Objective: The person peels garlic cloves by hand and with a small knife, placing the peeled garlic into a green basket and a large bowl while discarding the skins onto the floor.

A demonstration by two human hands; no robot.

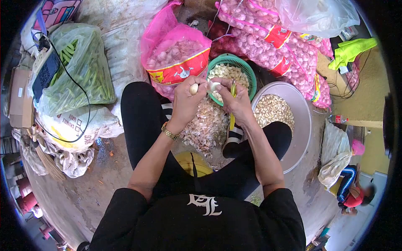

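Note:
My left hand (186,98) pinches a pale garlic clove (194,88) between thumb and fingers. My right hand (236,100) grips a small knife with a yellow-green handle (232,109), its blade end touching a white garlic piece (214,86) between the two hands. Both hands hover over a heap of papery garlic skins (207,125) lying between my knees. Just beyond them sits a green plastic basket (247,69) of unpeeled cloves. To the right, a large round metal basin (301,125) holds peeled cloves (273,109).
Pink mesh sacks of garlic (176,58) (276,42) stand behind the basket. A clear bag of green beans (81,69) and a phone with a cable (45,75) lie at the left. A yellow stool (194,164) is under me. Another person (354,194) crouches at the far right.

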